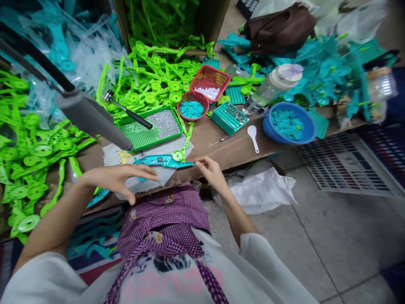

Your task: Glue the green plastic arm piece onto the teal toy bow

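Observation:
A long teal plastic part lies at the table's front edge on a pale sheet, with a green part having a round disc resting across it. My right hand pinches the teal part's right tip between thumb and fingers. Over the sheet, just in front of the teal part's left end, my left hand is spread with nothing in it. Behind them stands a green tray of small silvery pieces, with a black-handled hammer lying across it.
A grey arm-like fixture slants in from the left. Green parts heap up behind. Red baskets, a teal rack, a screwdriver, a white spoon, a bottle and a blue bowl stand or lie rightward.

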A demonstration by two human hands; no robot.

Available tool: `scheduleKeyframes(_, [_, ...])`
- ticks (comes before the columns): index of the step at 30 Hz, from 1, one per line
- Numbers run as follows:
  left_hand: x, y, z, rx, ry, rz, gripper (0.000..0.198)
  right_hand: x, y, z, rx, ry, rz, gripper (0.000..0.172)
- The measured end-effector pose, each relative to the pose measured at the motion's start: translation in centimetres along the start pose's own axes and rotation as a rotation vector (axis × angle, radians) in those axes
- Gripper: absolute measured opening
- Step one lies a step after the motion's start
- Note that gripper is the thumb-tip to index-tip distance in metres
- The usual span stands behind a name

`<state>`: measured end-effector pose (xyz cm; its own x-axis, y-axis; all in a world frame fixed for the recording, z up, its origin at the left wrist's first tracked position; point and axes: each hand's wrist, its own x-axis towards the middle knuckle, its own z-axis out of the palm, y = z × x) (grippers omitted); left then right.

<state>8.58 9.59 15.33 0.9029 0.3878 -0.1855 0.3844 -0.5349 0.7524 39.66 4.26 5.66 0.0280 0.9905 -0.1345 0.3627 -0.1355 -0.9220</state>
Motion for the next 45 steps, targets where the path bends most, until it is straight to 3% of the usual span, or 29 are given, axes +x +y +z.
scheduleKeyframes(1, [0.3, 0.8, 0.2, -0.006, 0.091, -0.025, 0.052, -0.5, -0.7, 0.5, -0.028, -0.035, -0.032, 0.027])
scheduleKeyframes(3, [2.4, 2.2, 1.8, 0.028, 0.397, -0.093, 0.047, -1.3, -2.7, 1.5, -0.036, -0.136, -0.117, 0.024])
scheduleKeyframes(4, [3.9, 2.6, 2.9, 0.016, 0.465, -0.075, 0.047, -1.6, -3.6, 1.9, -0.014, -0.179, -0.155, 0.022])
scheduleKeyframes(7, [8.1, 2.7, 5.8, -0.125, 0.454, -0.006, 0.05, -1.7, -5.6, 2.4, 0.116, -0.229, -0.144, 0.017])
scheduleKeyframes(10, [9.7, 1.5, 6.9, -0.232, 0.493, -0.035, 0.042, -1.4, -5.4, 1.4, 0.378, -0.362, 0.024, 0.024])
scheduleKeyframes(12, [9.4, 0.7, 6.9, -0.205, 0.54, -0.05, 0.03, -1.2, -4.7, 0.7, 0.564, -0.456, 0.137, 0.03])
scheduleKeyframes(15, [8.4, -0.1, 6.7, -0.091, 0.644, -0.036, 0.019, -1.0, -3.6, 0.4, 0.685, -0.419, 0.23, 0.038])
scheduleKeyframes(20, [7.1, -0.7, 7.6, 0.005, 0.741, -0.05, 0.017, -1.0, -2.4, 1.7, 0.627, -0.271, 0.257, 0.042])
scheduleKeyframes(25, [5.6, -0.7, 10.2, 0.211, 0.831, -0.086, 0.019, -1.6, -2.1, 3.2, 0.58, -0.31, 0.303, 0.04])
scheduleKeyframes(30, [5.0, -0.3, 12.2, 0.255, 0.837, -0.038, 0.017, -2.2, -2.0, 4.8, 0.634, -0.352, 0.308, 0.039])
scheduleKeyframes(41, [5.2, -0.6, 11.8, 0.237, 0.815, -0.035, 0.02, -3.2, -1.8, 4.6, 0.539, -0.255, 0.241, 0.03])
scheduleKeyframes(45, [5.5, -0.6, 11.8, 0.25, 0.85, 0.031, 0.015, -3.3, -1.6, 4.3, 0.517, -0.269, 0.198, 0.028])
